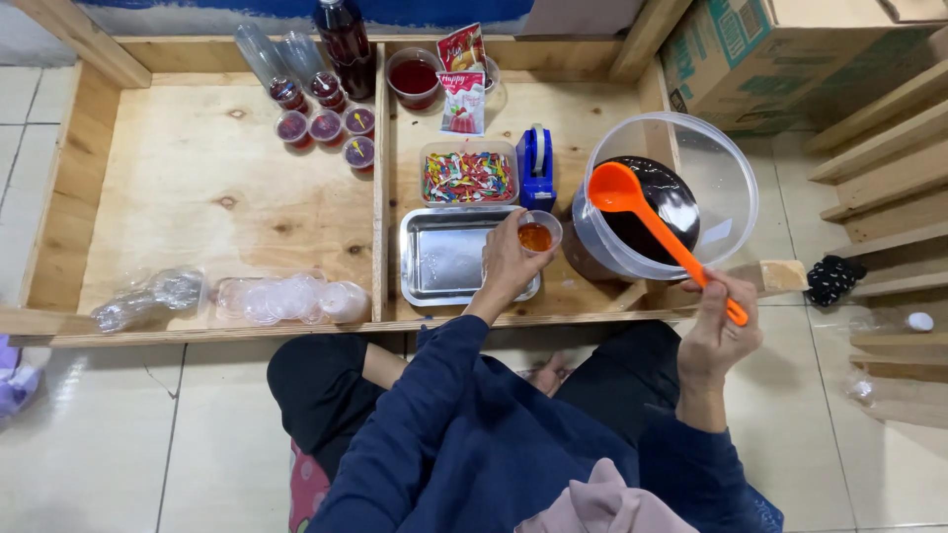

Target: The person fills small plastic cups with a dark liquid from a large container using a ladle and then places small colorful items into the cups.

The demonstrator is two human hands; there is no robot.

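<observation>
Pale floor tiles surround a low wooden tray point(197, 197) split by a centre divider. Near its front edge, right of the divider, the left hand point(509, 262) grips a small clear cup point(539, 236) holding amber liquid, just above a steel pan point(444, 257). The right hand point(719, 331) is closed around the handle of an orange ladle point(632, 202), whose bowl sits over a large clear bucket point(681, 192) of dark liquid at the tray's right edge. Behind the pan lie a box of coloured spoons point(469, 176) and a blue tape dispenser point(535, 166). Filled, sealed cups point(326, 126) cluster toward the back edge, and lids point(286, 299) lie along the front left.
</observation>
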